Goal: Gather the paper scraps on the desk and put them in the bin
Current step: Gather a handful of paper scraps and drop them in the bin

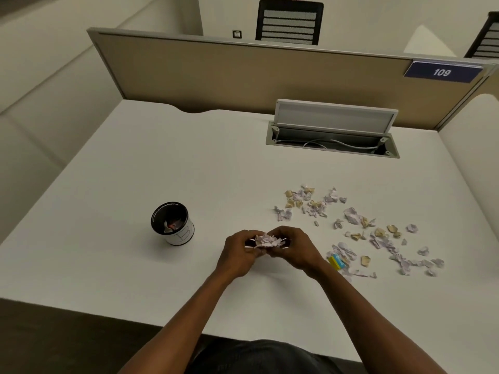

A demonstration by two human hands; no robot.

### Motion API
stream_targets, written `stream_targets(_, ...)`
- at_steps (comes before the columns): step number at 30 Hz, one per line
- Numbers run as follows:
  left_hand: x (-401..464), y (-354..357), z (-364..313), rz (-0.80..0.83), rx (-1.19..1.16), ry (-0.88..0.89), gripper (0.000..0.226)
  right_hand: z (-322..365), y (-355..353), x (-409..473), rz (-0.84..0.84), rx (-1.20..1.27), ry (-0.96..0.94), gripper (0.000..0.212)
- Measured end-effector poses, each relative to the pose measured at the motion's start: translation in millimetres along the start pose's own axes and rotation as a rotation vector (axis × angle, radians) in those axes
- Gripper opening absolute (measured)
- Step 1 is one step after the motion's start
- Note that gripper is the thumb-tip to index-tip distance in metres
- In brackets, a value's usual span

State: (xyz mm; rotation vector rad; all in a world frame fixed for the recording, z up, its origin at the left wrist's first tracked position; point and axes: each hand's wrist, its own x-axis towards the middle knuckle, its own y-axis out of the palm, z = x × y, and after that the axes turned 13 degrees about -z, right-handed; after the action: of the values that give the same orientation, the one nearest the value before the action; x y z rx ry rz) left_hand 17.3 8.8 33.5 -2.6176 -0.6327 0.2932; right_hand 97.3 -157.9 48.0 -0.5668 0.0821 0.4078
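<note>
My left hand [239,255] and my right hand [294,249] meet just above the white desk [135,163] and together clasp a small bunch of pale crumpled paper scraps [266,241]. A small round bin [172,222], white outside and black inside, stands to the left of my hands with some scraps inside it. Several loose lilac and tan paper scraps [356,228] lie scattered on the desk to the right of my hands. A yellow and blue piece [336,261] lies among them near my right wrist.
An open cable hatch [332,141] with a raised lid sits at the back right of the desk. A tan partition [243,76] with a "109" sign [442,72] closes off the far edge. Black chairs [289,22] stand beyond it.
</note>
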Motion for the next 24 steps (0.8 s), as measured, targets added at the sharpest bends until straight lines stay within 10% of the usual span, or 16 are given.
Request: stream_targets(24, 36, -192, 20, -0.378, 0.290, -0.003, 0.026, 183, 145, 60, 0.159, -0.264, -0.386, 0.040)
